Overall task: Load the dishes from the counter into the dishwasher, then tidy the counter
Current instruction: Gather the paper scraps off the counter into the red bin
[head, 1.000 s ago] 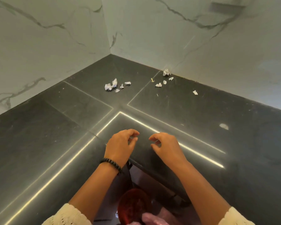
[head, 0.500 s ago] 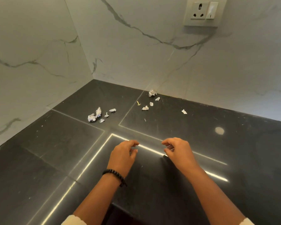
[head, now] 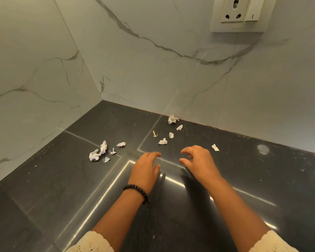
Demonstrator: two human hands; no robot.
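Note:
Several crumpled white paper scraps lie on the dark counter (head: 44, 179). One cluster (head: 98, 153) sits left of my hands; another group (head: 163, 141) lies just beyond them, with a bigger wad (head: 172, 118) against the wall and a lone scrap (head: 215, 147) to the right. A small yellow bit (head: 154, 134) lies among them. My left hand (head: 145, 170), a bead bracelet on its wrist, hovers with loosely curled fingers, holding nothing. My right hand (head: 198, 161) is beside it, fingers loosely curled and empty. Both are short of the scraps.
Marble walls meet in a corner (head: 101, 95) behind the counter. A wall socket with a switch (head: 239, 13) is at the upper right. A pale round smudge (head: 263, 149) marks the counter on the right. Bright light strips reflect on the counter.
Both hands have moved forward over the counter toward the paper scraps, and the view has tilted up, so the counter's front edge and the red thing below it are out of sight.

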